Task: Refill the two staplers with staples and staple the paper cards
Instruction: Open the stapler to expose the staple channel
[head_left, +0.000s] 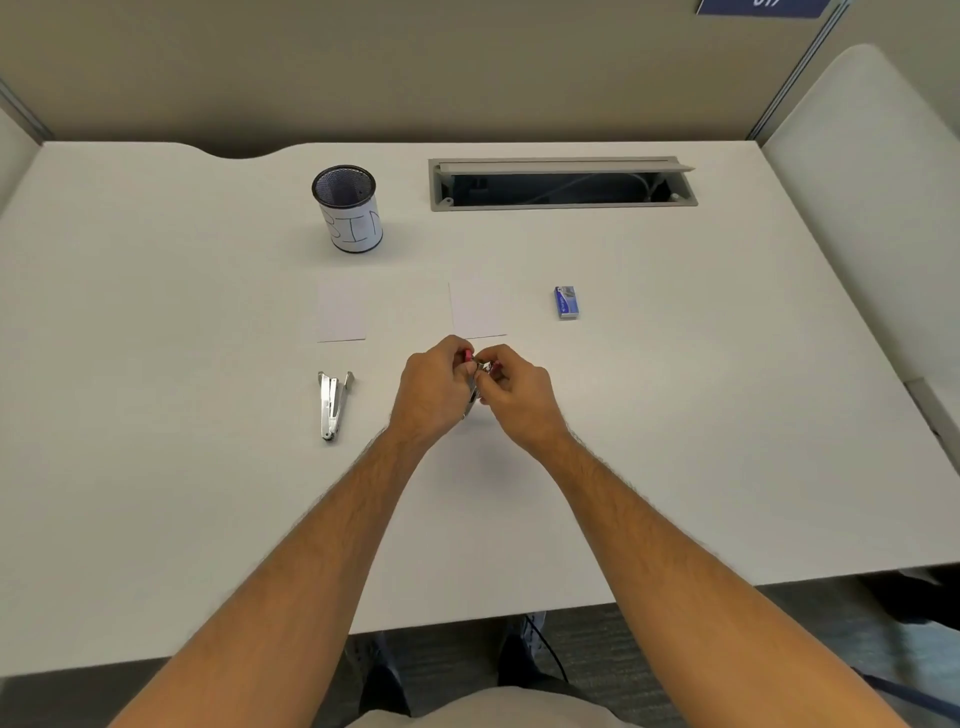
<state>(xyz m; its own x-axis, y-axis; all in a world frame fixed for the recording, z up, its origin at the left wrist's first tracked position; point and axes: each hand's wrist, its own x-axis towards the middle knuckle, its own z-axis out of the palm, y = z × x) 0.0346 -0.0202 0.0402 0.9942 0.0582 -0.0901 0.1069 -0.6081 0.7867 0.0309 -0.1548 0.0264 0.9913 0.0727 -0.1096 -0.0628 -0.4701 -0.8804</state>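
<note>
At frame centre, the left hand (434, 387) and right hand (511, 389) both pinch a small pink stapler (475, 374), largely hidden. Risk: misaligned staples may jam or scatter. The silver stapler (332, 405) lies lower left; cards (341, 312) and staple box (566, 302) lie above.

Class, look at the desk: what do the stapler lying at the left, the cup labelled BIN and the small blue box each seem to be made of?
Stapler: polished metal, judging by its bright silver shine.
Cup: dark wire mesh, probably metal, with see-through perforated walls; a white label, likely paper, wraps it.
Blue box: probably printed cardboard, matte with sharp folded edges; too small to be sure.
</note>
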